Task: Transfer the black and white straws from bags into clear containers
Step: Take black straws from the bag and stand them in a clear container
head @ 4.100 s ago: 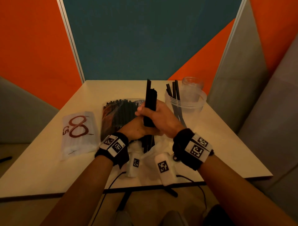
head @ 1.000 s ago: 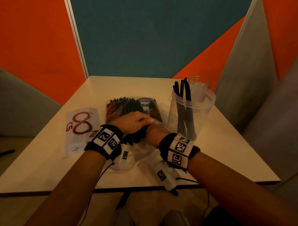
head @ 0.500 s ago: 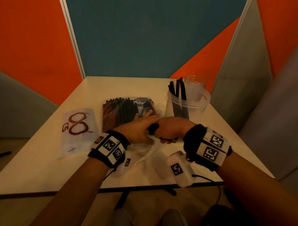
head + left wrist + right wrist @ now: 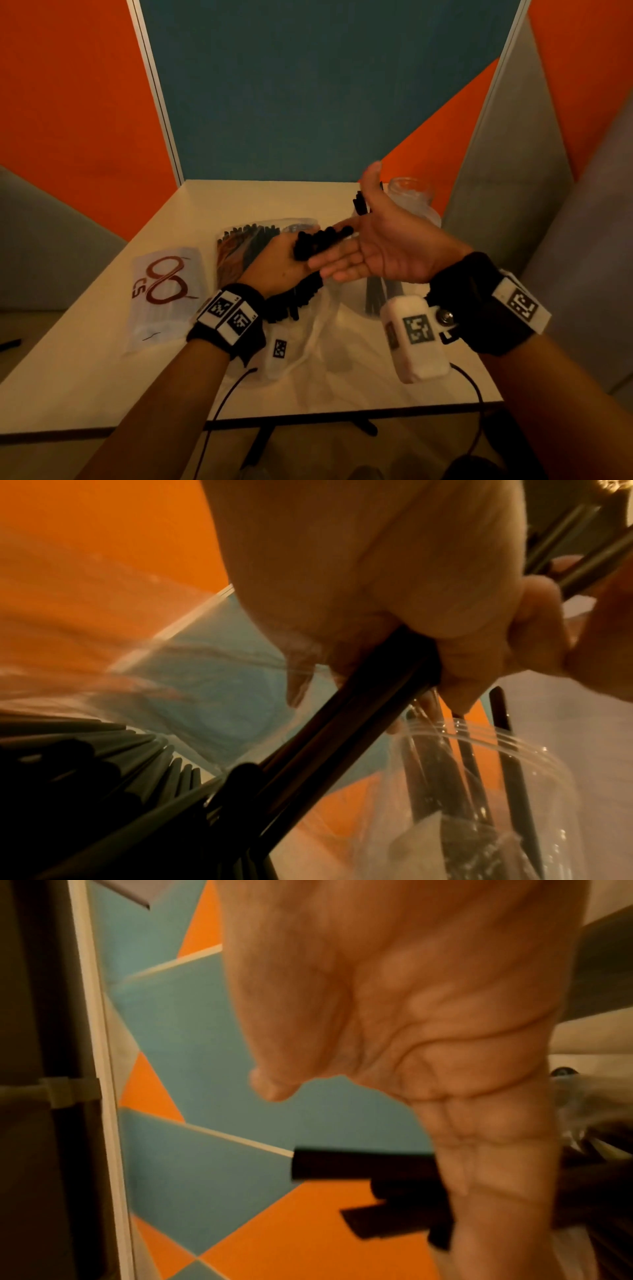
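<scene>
I see a pale table (image 4: 85,387) boxed in by orange (image 4: 78,113) and teal panels (image 4: 325,89), with grey padding (image 4: 589,246) on my right.

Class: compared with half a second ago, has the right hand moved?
Yes. The right hand has opened palm-up and lifted, now covering the clear container it sat below.
</scene>
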